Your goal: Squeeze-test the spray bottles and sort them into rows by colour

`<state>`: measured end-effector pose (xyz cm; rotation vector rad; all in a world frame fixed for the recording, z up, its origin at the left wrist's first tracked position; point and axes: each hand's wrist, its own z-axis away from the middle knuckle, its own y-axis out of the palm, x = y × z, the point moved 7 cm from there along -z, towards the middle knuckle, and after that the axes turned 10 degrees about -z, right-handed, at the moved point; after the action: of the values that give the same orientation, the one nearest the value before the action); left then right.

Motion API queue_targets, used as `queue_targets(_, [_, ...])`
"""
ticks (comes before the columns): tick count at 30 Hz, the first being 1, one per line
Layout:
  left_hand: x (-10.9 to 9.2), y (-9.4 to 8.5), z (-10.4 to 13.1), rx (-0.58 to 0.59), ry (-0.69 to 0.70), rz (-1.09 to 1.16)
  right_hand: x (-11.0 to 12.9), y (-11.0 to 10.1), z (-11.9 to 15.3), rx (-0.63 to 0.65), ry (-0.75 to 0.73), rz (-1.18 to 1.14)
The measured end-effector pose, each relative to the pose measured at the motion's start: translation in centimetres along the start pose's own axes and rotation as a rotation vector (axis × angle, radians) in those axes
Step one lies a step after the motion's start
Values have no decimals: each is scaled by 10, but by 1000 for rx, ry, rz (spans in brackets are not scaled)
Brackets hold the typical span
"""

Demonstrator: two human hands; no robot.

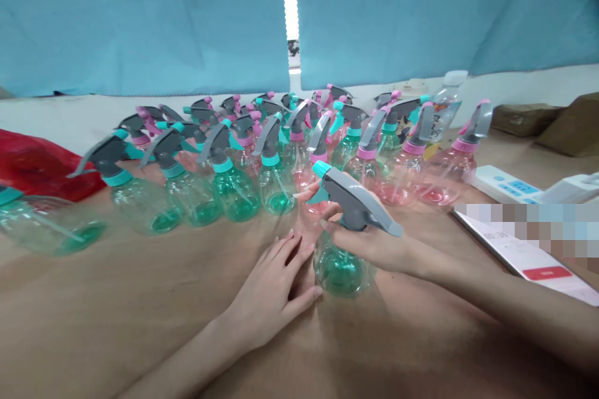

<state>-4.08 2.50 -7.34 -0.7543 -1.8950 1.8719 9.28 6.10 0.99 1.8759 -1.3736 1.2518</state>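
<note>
A round spray bottle point(345, 271) with a clear green body and a grey and turquoise trigger head stands upright in front of me. My right hand point(381, 248) is closed around its neck, just under the head, with a finger reaching forward past the trigger. My left hand point(269, 293) lies palm down on the tabletop to the left of this bottle, fingers stretched, thumb tip near the base. Just beyond my hands stands a green spray bottle point(277, 190) with a turquoise collar. Pink spray bottles point(400, 177) stand behind my right hand.
Several more green and pink spray bottles crowd the back of the brown table point(140, 318). Red plastic point(47, 165) lies at the left. On the right are a phone point(515, 246), a white power strip point(508, 186), a labelled drink bottle point(447, 106) and brown boxes point(573, 124).
</note>
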Motion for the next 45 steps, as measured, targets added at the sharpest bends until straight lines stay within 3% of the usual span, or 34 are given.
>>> queue_targets(25, [0, 1, 0, 14, 0, -5, 16, -2, -5, -15, 39, 3])
queue_targets(34, [1, 0, 2, -24, 8, 7, 12, -2, -1, -6, 100, -122])
queue_targets(45, [-1, -1, 0, -6, 5, 4, 24, 8, -2, 47, 76, 1])
